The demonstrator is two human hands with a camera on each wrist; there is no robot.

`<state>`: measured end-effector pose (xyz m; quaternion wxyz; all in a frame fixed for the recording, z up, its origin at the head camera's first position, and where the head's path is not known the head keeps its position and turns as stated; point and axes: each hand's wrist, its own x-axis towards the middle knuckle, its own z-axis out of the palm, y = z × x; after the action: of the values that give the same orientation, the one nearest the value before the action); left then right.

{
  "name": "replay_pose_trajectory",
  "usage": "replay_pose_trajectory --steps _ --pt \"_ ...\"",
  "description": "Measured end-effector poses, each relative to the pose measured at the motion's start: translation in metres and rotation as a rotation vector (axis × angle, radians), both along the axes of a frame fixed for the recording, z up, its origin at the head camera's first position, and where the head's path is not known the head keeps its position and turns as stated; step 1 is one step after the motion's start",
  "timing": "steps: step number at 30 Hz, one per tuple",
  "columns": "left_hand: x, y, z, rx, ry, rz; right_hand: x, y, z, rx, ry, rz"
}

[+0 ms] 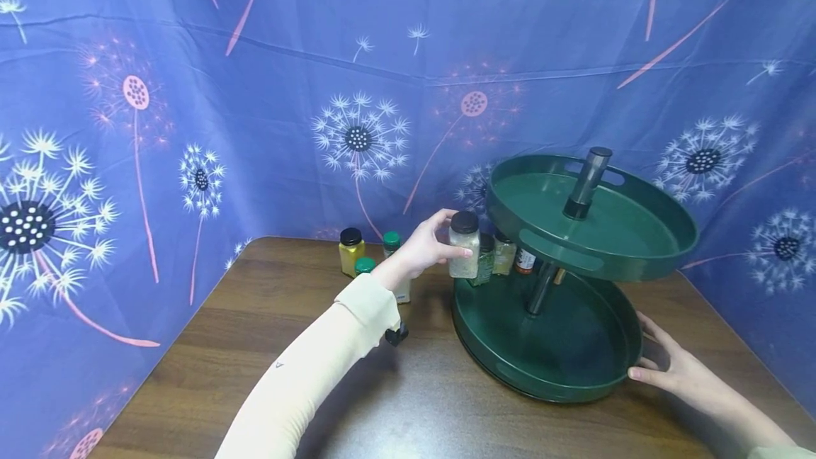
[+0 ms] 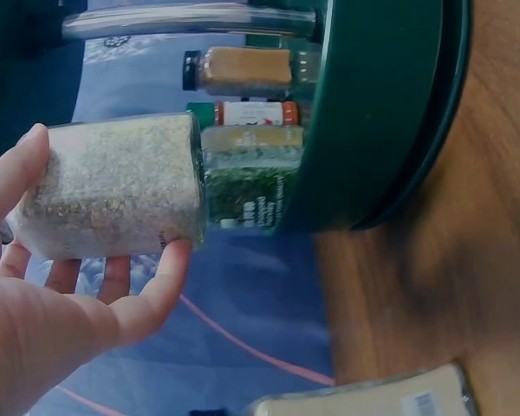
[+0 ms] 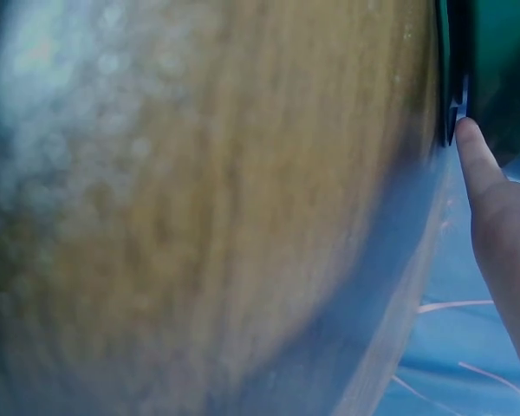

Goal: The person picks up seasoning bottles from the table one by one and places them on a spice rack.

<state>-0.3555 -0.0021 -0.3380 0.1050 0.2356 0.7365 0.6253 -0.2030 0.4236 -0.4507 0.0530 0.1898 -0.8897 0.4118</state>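
Note:
My left hand (image 1: 421,250) grips a clear spice jar (image 1: 464,253) with a black lid and pale flakes inside. It holds this jar upright at the left edge of a green two-tier turntable, below the upper tray (image 1: 644,232). Right behind the held jar, a jar of green herbs (image 2: 251,186) stands in the lower tray (image 1: 542,387). Further along stand a yellowish jar (image 1: 503,258), a red-and-white labelled bottle (image 2: 258,113) and a brown spice jar (image 2: 247,71). My right hand (image 1: 676,367) touches the lower tray's outer wall at the right, fingers spread and thumb (image 3: 478,156) extended.
Left of the turntable, a yellow jar (image 1: 351,258) with a black lid stands on the wooden table (image 1: 255,317). Green-lidded jars (image 1: 365,265) and a pale jar (image 1: 403,294) are partly hidden by my left arm. Blue dandelion-print cloth (image 1: 268,126) hangs behind the table.

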Motion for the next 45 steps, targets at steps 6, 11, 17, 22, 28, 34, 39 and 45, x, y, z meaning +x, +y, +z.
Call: replay_pose_trajectory --steps 6,11,17,22,28,34,39,45 --pt "0.002 0.007 -0.009 -0.016 0.002 0.008 -0.001 0.001 -0.002 -0.028 0.005 0.019" --pt "0.001 0.015 -0.016 -0.041 0.059 0.012 -0.002 0.003 -0.004 -0.052 0.029 0.040" --pt "0.001 0.021 -0.026 -0.070 0.089 0.029 -0.002 0.002 -0.003 -0.031 0.029 0.025" --pt "0.000 0.025 -0.033 -0.098 0.117 0.023 -0.002 0.002 -0.002 -0.007 0.016 0.003" --pt "0.000 0.029 -0.040 -0.132 0.151 0.013 -0.002 0.003 -0.002 -0.008 0.007 0.013" --pt "0.000 0.029 -0.044 -0.153 0.159 0.012 -0.003 0.002 -0.003 -0.018 0.011 0.018" --pt "0.000 0.027 -0.047 -0.264 0.208 0.048 -0.002 0.002 -0.001 -0.005 -0.004 0.002" --pt "0.001 0.025 -0.049 -0.338 0.243 0.057 -0.001 0.002 0.000 -0.012 -0.004 0.017"
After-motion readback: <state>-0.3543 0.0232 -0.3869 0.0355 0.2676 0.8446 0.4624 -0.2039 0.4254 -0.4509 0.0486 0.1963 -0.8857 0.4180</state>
